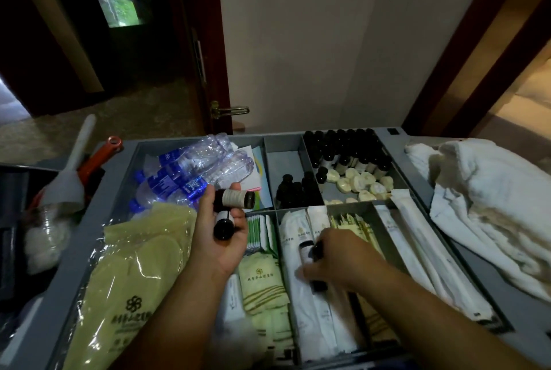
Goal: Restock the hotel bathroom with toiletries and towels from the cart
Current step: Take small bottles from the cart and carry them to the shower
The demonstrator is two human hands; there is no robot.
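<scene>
My left hand (219,229) hovers palm-up over the grey cart tray (444,238) and holds two small dark toiletry bottles (231,205) with pale labels. My right hand (337,259) reaches down into the compartment of white sachets (293,238) and grips another small dark bottle (310,250). Rows of like bottles (346,149) stand in the far compartment, with round wrapped soaps (360,183) in front of them. Folded white towels (492,205) lie on the cart's right end.
Blue-labelled water bottles (185,175) fill the far left compartment. Packed yellow slippers (137,265) lie at the near left, and green and cream packets (262,283) sit between my arms. A brush and orange tool (89,155) stick up at left. A door with brass handle (229,110) stands beyond.
</scene>
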